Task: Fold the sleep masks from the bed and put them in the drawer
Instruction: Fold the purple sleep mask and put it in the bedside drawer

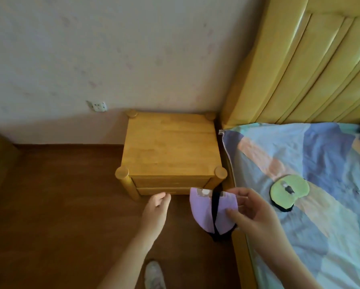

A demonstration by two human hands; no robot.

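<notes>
The right hand (256, 215) pinches the folded purple sleep mask (213, 212) between thumb and fingers, its black strap running down the middle, held in the air off the edge of the bed (300, 163). The left hand (157, 207) is empty, its grip loosely curled, fingertips almost at the front of the lower drawer (164, 191) of the nightstand (170, 142); whether they touch it I cannot tell. From the mask, that shut drawer lies at about ten o'clock, close by, so the left hand is the nearer one to pull it open. A green sleep mask (289, 189) waits on the bed, toward two o'clock of the right hand.
</notes>
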